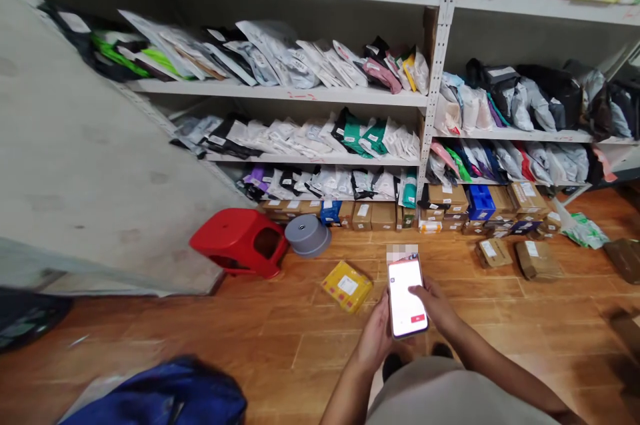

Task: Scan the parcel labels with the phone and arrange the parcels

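Note:
A smartphone with a bright, mostly white screen and a small red button is held upright in front of my body. My left hand grips it along the left edge, its fingers partly hidden behind the phone. From the right side, my right hand also grips the phone, its thumb lying over the middle of the screen and its other fingers largely out of sight. On the floor just beyond my left hand lies a yellow parcel with a white label.
White metal shelves ahead hold rows of bagged parcels and boxes. A red stool and a grey round stool stand at the left. Cardboard boxes lie on the floor at right; a blue bag sits lower left.

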The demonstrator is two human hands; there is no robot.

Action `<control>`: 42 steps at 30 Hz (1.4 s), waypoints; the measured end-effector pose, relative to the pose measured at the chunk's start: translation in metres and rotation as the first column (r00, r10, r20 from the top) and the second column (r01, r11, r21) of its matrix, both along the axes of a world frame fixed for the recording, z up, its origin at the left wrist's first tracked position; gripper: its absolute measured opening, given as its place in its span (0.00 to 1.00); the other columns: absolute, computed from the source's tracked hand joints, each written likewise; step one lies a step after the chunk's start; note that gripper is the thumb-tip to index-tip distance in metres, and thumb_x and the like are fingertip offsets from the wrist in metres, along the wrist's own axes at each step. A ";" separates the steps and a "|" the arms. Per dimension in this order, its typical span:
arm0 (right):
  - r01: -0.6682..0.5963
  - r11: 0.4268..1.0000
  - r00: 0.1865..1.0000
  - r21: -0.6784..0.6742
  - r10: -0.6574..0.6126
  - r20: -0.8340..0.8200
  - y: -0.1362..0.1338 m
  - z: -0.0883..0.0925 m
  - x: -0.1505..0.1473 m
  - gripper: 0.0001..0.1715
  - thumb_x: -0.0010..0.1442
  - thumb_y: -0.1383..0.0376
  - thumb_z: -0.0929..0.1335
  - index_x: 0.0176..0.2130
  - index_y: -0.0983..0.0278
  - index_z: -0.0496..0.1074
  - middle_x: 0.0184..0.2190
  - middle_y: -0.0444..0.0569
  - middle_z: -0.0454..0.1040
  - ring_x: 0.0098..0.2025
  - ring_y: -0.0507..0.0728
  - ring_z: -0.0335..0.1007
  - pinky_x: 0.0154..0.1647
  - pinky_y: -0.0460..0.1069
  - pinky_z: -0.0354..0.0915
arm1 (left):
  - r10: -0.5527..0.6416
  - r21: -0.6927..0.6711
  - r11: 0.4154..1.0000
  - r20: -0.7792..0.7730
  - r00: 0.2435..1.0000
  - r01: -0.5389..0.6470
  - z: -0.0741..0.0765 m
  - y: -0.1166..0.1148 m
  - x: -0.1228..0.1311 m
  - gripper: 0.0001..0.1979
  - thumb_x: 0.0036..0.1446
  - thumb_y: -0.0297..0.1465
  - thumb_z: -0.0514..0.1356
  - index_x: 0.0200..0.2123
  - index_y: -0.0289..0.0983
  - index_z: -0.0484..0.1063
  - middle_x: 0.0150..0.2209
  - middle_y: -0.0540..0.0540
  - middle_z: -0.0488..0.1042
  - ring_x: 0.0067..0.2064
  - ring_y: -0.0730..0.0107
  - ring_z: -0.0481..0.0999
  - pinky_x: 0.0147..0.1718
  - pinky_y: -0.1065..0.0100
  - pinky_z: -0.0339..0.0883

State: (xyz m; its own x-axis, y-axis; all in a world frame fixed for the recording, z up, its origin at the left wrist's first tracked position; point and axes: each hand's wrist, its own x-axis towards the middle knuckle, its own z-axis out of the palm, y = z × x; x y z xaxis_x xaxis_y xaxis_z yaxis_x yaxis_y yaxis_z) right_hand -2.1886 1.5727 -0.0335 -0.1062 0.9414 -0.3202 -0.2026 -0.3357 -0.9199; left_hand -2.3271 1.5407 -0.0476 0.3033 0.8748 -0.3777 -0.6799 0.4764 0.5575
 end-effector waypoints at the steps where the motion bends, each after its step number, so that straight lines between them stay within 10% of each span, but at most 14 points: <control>1: 0.007 1.000 1.000 -0.001 -0.007 0.002 0.001 0.003 0.000 0.17 0.44 0.55 0.73 0.33 0.62 0.75 0.27 0.45 0.78 0.28 0.57 0.71 0.32 0.51 0.67 | 0.004 -0.006 1.000 -0.010 1.000 -0.004 0.001 0.000 0.000 0.26 0.52 0.48 0.64 0.51 0.41 0.77 0.55 0.43 0.78 0.70 0.55 0.60 0.68 0.57 0.55; 13: 0.076 0.995 0.987 0.058 -0.083 0.134 -0.006 0.024 -0.003 0.18 0.45 0.53 0.73 0.33 0.60 0.71 0.32 0.50 0.80 0.32 0.62 0.74 0.35 0.55 0.69 | -0.095 0.040 0.994 -0.217 0.972 0.106 0.043 -0.005 0.003 0.41 0.51 0.52 0.63 0.66 0.44 0.61 0.59 0.41 0.74 0.61 0.46 0.70 0.47 0.56 0.76; 24: -0.142 0.976 0.989 0.164 0.148 -0.021 -0.014 0.025 0.029 0.24 0.50 0.60 0.67 0.47 0.60 0.75 0.46 0.49 0.80 0.50 0.64 0.73 0.55 0.58 0.65 | -0.122 0.011 0.992 -0.238 0.964 0.129 0.047 -0.004 0.002 0.42 0.48 0.55 0.62 0.64 0.46 0.63 0.60 0.42 0.73 0.58 0.44 0.73 0.40 0.55 0.78; 42: -0.127 0.975 0.991 0.185 0.133 -0.020 -0.012 0.022 0.025 0.26 0.50 0.58 0.72 0.49 0.59 0.73 0.44 0.49 0.81 0.46 0.63 0.75 0.49 0.57 0.69 | -0.106 0.007 0.994 -0.176 0.979 0.109 0.049 0.000 0.005 0.40 0.49 0.49 0.66 0.64 0.46 0.63 0.59 0.41 0.75 0.54 0.46 0.76 0.29 0.63 0.76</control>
State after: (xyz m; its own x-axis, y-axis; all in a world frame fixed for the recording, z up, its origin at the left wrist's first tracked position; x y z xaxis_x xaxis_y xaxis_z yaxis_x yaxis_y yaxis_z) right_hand -2.1638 1.5611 -0.0115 -0.2392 0.9610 -0.1386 -0.1990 -0.1883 -0.9617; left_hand -2.3224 1.5404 0.0016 0.3264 0.8471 -0.4193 -0.5166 0.5314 0.6714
